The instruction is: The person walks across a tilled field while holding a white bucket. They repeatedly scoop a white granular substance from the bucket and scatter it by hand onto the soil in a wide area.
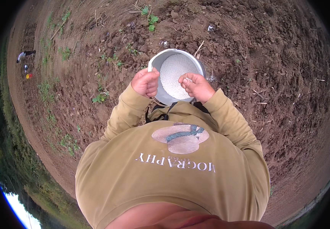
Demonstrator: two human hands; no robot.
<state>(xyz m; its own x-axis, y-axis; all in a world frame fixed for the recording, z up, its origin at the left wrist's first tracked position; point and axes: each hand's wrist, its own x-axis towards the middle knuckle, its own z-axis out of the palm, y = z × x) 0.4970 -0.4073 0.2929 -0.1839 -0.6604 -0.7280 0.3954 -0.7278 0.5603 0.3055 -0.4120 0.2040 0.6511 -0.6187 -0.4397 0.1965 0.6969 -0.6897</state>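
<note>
A white plastic bucket (200, 66) is in front of my waist, partly filled with white granules (172, 71). My left hand (146, 82) grips the bucket's rim on its left side, thumb over the edge. Inside the opening, just above the granules, my right hand (196, 86) is curled with thumb and fingers together. A few white grains show at its fingers; the palm is hidden. A thin bucket handle (159, 103) hangs at the near side, against my clothing.
Tilled brown soil (228, 54) surrounds me, with small green weeds (100, 97) and dry stalks. Small white patches (163, 43) dot the ground ahead. Far left, a bent-over person (24, 55) is near a red and yellow object (28, 76). Trees (13, 137) border the field.
</note>
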